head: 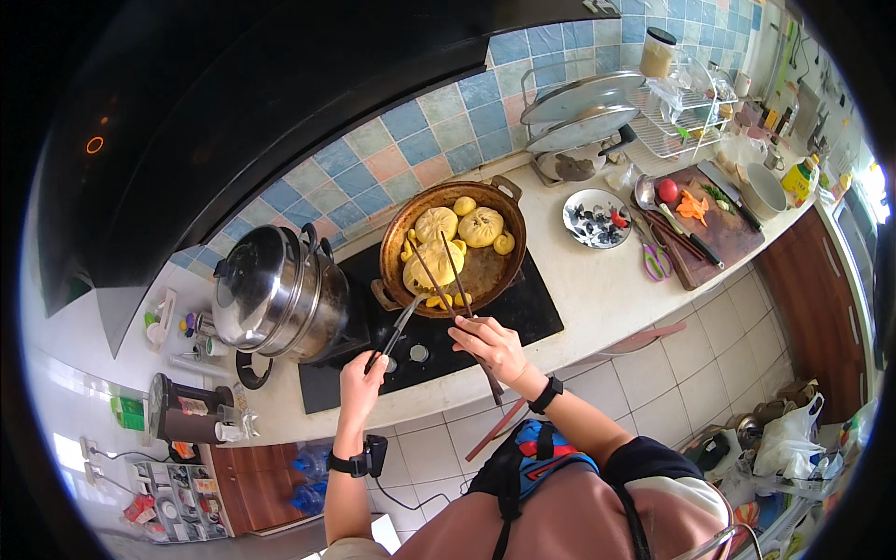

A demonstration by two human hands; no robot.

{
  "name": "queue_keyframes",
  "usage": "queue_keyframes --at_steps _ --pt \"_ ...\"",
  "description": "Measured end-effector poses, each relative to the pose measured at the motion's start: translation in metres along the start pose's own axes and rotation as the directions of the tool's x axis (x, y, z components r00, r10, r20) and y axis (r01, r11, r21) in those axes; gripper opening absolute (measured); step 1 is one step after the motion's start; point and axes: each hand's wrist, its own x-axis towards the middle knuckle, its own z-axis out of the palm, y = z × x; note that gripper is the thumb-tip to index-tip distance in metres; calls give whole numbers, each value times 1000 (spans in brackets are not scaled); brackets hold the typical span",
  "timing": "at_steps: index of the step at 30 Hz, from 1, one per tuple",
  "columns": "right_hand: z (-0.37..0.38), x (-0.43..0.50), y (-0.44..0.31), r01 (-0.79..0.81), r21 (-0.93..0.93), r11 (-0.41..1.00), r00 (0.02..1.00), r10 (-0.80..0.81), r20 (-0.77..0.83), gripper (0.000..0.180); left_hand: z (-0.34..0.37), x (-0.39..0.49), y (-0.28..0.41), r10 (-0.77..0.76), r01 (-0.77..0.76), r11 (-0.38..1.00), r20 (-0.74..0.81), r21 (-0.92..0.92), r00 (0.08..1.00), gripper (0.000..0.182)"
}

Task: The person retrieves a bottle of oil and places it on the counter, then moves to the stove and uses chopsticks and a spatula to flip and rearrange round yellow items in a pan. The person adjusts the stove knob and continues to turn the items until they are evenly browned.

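Note:
A browned two-handled pan sits on the black glass cooktop. In it are yellow pleated buns, smaller yellow dough pieces, and one larger yellow bun near the front left. My left hand grips the black handle of a spatula, whose metal end reaches the near rim by the larger bun and is partly hidden there. In my right hand are dark chopsticks; their tips overlap that bun, though contact cannot be told.
Left of the pan stands a lidded steel steamer pot. To the right are a patterned plate with red pieces, purple-handled scissors, and a cutting board bearing a knife, a ladle and cut vegetables. Glass lids lean at the tiled wall.

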Motion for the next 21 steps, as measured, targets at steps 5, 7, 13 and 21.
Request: queue_keyframes --at_steps 5,7,13,21 --pt "7 -1 -5 -66 7 998 998 66 -24 38 -8 6 14 31 -32 997 20 75 999 27" --pt "9 -2 -6 -93 13 996 994 93 -54 37 -10 11 18 52 -55 992 24 115 998 26" --pt "8 -1 -3 -173 28 985 977 175 -118 34 -8 24 19 32 -41 987 61 155 998 25" --pt "-29 6 17 -311 157 937 887 346 -305 31 11 25 -3 -38 34 998 71 52 997 25"
